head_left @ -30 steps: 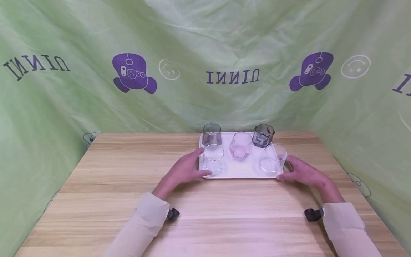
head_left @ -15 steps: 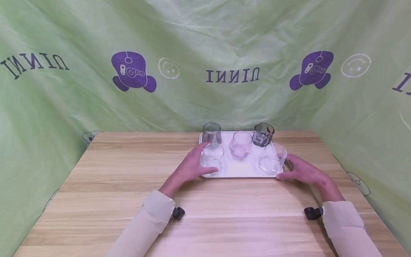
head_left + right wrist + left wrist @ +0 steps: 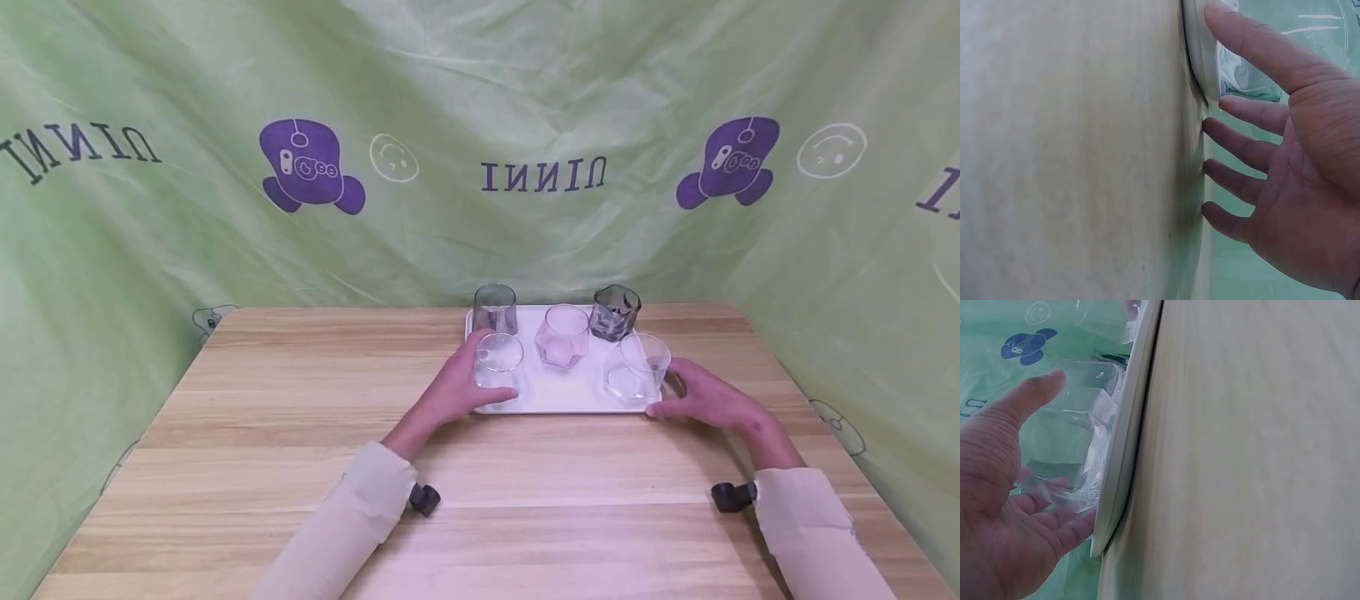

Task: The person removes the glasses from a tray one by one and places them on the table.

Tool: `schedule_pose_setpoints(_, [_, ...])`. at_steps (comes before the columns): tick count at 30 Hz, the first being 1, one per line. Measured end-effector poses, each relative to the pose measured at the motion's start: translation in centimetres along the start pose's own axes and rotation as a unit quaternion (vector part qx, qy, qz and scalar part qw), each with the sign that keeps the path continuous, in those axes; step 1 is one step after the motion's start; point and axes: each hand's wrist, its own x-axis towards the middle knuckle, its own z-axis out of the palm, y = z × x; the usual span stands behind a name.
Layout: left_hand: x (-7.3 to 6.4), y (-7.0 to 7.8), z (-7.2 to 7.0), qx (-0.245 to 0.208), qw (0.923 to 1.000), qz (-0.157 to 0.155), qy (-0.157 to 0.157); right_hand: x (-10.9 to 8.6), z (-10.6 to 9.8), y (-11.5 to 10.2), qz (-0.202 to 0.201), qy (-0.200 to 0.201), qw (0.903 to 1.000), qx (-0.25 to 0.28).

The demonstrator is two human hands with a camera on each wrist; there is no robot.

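A white tray (image 3: pixel 558 402) lies at the back of the wooden table with several drinking glasses on it. My left hand (image 3: pixel 453 385) is around the front-left clear glass (image 3: pixel 500 367), its thumb straight across the front. In the left wrist view, fingers show behind this clear glass (image 3: pixel 1094 447); firm contact cannot be made out. At the tray's front-right corner, my right hand (image 3: pixel 708 396) has its thumb against the rim and its other fingers spread, beside another clear glass (image 3: pixel 626 379). The right wrist view shows these fingers (image 3: pixel 1235 140) apart, holding nothing.
A pinkish faceted glass (image 3: pixel 562 343) stands mid-tray. Behind it are a smoky grey glass (image 3: pixel 495 312) at left and a darker grey glass (image 3: pixel 615 317) at right. A green printed curtain (image 3: pixel 450 242) hangs just beyond the table's (image 3: pixel 300 375) back edge.
My left hand has moved right and slightly farther back, its thumb now farther across the front of the clear glass. My right hand stays at the tray's corner; the glasses have not moved.
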Motion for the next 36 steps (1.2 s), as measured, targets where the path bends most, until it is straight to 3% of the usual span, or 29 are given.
schedule_pose_setpoints(18, [0.0,0.0,0.4,-0.005,0.9999,-0.002,0.009,0.0,0.1,-0.1,-0.005,-0.001,0.9999,0.009])
schedule_pose_setpoints(25, [-0.2,0.0,0.4,-0.013,0.9996,-0.017,0.017,-0.1,0.1,-0.2,-0.002,-0.001,1.0000,0.002])
schedule_pose_setpoints(36, [-1.1,1.4,-1.3,-0.030,0.9976,-0.044,0.045,0.0,0.1,0.3,-0.020,-0.004,0.9994,0.027])
